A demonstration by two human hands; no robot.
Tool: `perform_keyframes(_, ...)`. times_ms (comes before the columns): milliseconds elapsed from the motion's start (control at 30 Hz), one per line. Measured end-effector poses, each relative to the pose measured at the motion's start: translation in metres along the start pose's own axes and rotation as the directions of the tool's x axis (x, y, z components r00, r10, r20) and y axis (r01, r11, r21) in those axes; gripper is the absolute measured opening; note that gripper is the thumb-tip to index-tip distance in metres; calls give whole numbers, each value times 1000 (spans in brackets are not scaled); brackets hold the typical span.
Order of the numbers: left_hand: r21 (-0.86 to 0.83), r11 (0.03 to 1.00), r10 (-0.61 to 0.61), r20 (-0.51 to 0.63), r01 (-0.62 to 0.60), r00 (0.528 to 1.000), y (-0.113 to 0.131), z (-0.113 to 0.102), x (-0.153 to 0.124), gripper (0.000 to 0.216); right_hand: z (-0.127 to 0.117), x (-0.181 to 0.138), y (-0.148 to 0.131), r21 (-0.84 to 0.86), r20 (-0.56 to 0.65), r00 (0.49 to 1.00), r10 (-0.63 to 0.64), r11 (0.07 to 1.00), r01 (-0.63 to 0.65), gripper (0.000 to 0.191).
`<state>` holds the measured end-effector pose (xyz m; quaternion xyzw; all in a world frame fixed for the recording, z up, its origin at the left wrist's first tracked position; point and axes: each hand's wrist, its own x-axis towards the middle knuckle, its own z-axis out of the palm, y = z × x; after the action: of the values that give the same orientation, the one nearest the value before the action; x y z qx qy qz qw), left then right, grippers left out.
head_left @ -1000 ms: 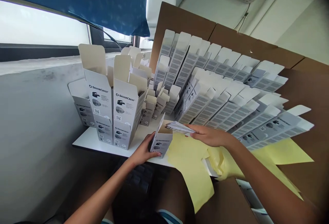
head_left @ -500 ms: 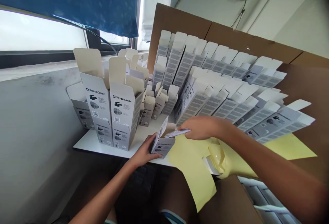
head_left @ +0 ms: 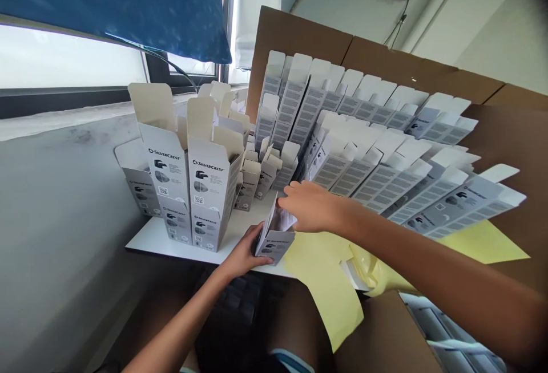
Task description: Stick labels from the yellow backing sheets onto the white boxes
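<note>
A small grey-and-white SilverCrest carton (head_left: 274, 246) with its top flaps up stands near the table's front edge. My left hand (head_left: 245, 254) grips it from the left, thumb across the lower front. Inside its mouth is a folded printed leaflet (head_left: 286, 222), upright and partly below the rim. My right hand (head_left: 309, 206) is over the opening, fingers curled and pinching the leaflet's upper edge. Its fingertips are partly hidden behind the leaflet and flap.
Tall open cartons (head_left: 208, 190) are stacked at the left. Rows of open cartons (head_left: 363, 173) lean at the right before a brown cardboard panel (head_left: 308, 33). Yellow paper (head_left: 331, 293) hangs over the front edge of the white table (head_left: 149, 237). Below right is a box of packed items (head_left: 454, 327).
My right hand has moved left and up over the carton. The leaflet, held nearly flat at the rim before, is now tipped upright inside it. My left hand keeps its grip.
</note>
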<state>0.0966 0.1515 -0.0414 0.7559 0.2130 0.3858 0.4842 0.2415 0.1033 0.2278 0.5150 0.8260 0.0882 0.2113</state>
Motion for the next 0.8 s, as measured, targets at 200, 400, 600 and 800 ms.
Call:
perform_keyframes(200, -13, 1000, -15, -19, 15, 1000, 1, 0, -1, 94, 17, -5, 9, 220, -120, 993, -2, 975, 28, 40)
perform_keyframes(400, -19, 1000, -3, -11, 2, 1000, 1, 0, 0, 96, 26, -3, 6, 213, -142, 990, 7, 977, 24, 26)
perform_keyframes(600, -121, 990, -73, -22, 70, 997, 0, -1, -2, 92, 40, 0, 16, 569, -288, 946, 152, 822, 41, 39)
perform_keyframes(800, -206, 967, -158, -30, 149, 987, 2, -1, -3, 79, 109, -52, 37, 850, -481, 618, 621, 502, 156, 30)
